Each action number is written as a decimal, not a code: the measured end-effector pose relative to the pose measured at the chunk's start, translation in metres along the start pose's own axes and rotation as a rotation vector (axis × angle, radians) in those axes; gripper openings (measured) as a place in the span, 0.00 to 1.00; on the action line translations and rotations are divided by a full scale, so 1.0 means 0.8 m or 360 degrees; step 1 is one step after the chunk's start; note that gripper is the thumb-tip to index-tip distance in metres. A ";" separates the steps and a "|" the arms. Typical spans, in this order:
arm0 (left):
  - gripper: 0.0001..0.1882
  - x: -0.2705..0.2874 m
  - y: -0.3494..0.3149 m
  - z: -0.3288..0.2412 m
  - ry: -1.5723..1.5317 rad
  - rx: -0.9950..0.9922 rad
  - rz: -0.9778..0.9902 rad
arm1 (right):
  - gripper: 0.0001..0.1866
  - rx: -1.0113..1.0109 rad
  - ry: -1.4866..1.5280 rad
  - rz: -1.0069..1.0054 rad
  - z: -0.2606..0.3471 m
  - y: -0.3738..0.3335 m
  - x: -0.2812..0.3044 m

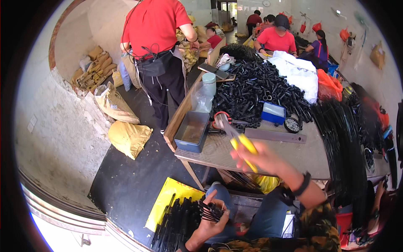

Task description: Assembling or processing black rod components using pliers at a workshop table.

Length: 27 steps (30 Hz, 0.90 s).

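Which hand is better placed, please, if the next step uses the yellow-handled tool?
The right hand, most likely: it grips the yellow-handled tool, while the left hand is lower in the picture and occupied with thin black pieces.

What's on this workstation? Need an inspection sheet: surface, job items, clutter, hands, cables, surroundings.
Surface: worktable, much of it under a heap of black parts.
Job items: yellow-handled pliers; slender black pieces; more black rods on a yellow sheet.
Clutter: phone, blue-grey bin, flat metal bar.
Hands: right hand grips the pliers; left hand holds the slender pieces.
Cables: nothing certain seen.
Surroundings: standing co-worker in red, others seated beyond; yellow sack on floor.
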State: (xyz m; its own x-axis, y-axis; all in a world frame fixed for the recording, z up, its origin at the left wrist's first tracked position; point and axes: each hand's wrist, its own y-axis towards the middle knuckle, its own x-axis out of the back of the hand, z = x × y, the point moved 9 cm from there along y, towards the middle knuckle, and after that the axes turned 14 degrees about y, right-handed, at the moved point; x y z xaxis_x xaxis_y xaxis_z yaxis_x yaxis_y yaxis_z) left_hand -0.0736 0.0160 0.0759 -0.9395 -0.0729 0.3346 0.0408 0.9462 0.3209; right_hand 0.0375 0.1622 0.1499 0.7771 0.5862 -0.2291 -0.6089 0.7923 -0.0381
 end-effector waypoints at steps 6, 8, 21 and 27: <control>0.35 0.015 -0.020 0.011 -0.0068 0.0119 -0.0054 | 0.13 0.0013 0.0187 -0.0186 0.039 0.208 -0.019; 0.34 0.028 -0.023 0.014 -0.0067 0.0186 -0.0094 | 0.13 0.0038 0.0217 -0.0300 0.030 0.256 -0.010; 0.37 0.062 -0.019 0.042 -0.0367 0.0261 -0.0107 | 0.13 0.0041 -0.1198 -0.0533 0.062 0.357 0.000; 0.37 0.063 -0.014 0.044 -0.0521 0.0288 -0.0050 | 0.15 0.0019 -0.1330 -0.0486 0.057 0.376 -0.016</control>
State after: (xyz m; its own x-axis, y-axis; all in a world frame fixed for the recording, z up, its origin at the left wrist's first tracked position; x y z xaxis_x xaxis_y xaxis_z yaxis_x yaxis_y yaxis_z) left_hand -0.1330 0.0126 0.0582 -0.9995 -0.0257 0.0168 -0.0228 0.9876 0.1550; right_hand -0.1486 0.4004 0.1856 0.7703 0.2772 0.5742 -0.3580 0.9333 0.0296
